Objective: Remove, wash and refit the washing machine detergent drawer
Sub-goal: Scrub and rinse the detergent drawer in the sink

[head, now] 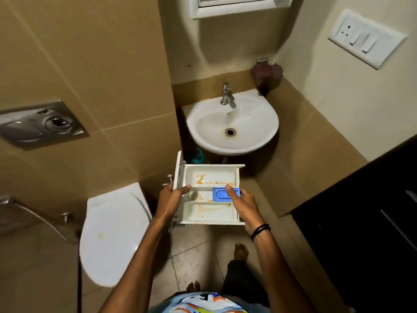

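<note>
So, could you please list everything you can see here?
White plastic detergent drawer: one, orange-stained, held before the basin.
Blue plastic insert: one, drawer's middle compartment.
White ceramic basin: one, corner ahead.
Chrome tap: one, on the basin.
White toilet: one, lid closed, left.
Steel flush plate: one, left wall.
White switch plate: one, right wall.
Maroon cloth: one, hanging right of tap.
Dark cabinet: one, right.
Black wristband: one, right wrist.
Left hand: grips drawer's left edge.
Right hand: grips drawer's right side, thumb on insert.
Bare feet: two, on floor.

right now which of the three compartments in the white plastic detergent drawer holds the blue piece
The middle compartment: a blue plastic insert fills its right end. The far compartment and near compartment show only orange stains.
</note>
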